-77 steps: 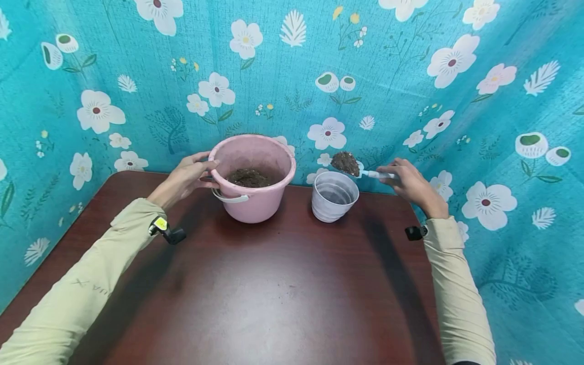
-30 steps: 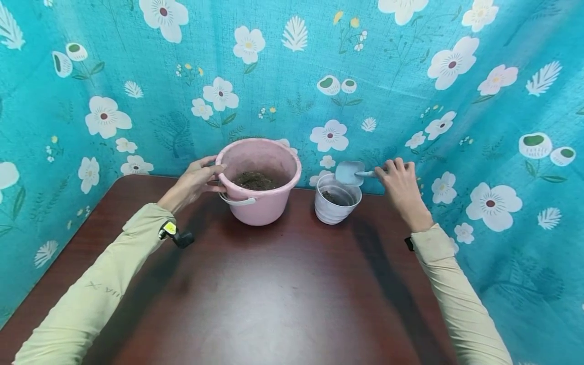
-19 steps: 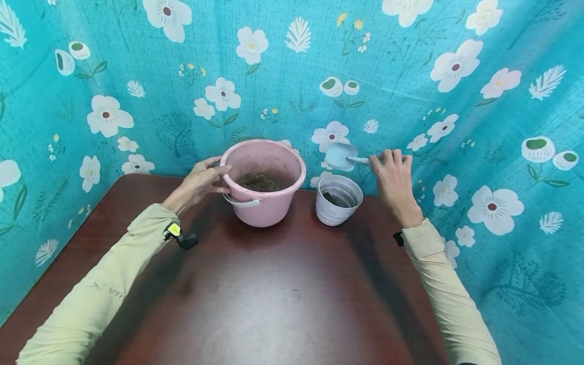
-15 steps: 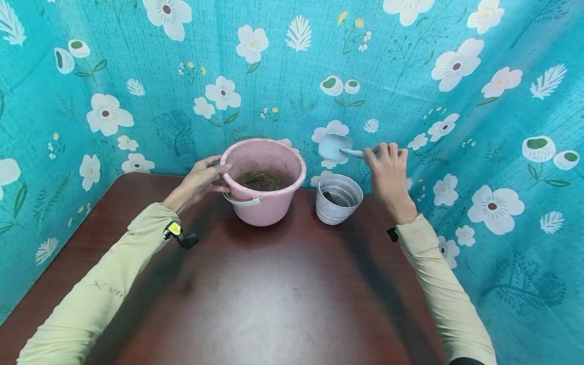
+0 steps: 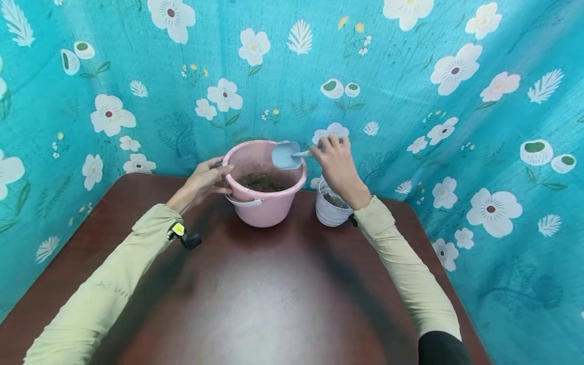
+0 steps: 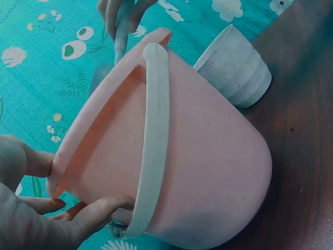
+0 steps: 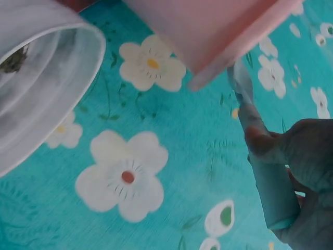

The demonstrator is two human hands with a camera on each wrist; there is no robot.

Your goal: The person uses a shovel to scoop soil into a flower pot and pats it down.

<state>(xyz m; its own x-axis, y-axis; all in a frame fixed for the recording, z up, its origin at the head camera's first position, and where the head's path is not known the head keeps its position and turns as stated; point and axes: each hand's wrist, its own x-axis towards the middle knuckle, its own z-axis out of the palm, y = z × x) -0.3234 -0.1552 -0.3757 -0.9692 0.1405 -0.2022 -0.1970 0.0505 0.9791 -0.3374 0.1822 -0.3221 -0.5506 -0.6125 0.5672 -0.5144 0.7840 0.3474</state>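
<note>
My left hand (image 5: 201, 185) grips the left rim of a pink bucket (image 5: 264, 212), thumb over the edge and fingers outside. Dark soil (image 5: 259, 182) lies in the bucket's bottom. My right hand (image 5: 338, 165) holds a light blue hand trowel (image 5: 286, 155) by its handle, also seen gripped in the right wrist view. The trowel's blade is over the right part of the bucket's mouth, with no soil visible on it. Beneath my right wrist stands a whitish-grey plant pot (image 5: 332, 217) with a little soil inside; my hand and forearm partly hide it.
The bucket's white carrying handle (image 6: 156, 130) hangs down its side, close to my left fingers. Both containers stand near the back edge of a dark brown table (image 5: 255, 294). A turquoise flowered curtain (image 5: 283, 66) hangs directly behind them.
The trowel, heaped with soil at first, was tipped over the pot, where soil now lies. My right hand then lifted it and moved left to the bucket. My left hand kept its hold.
</note>
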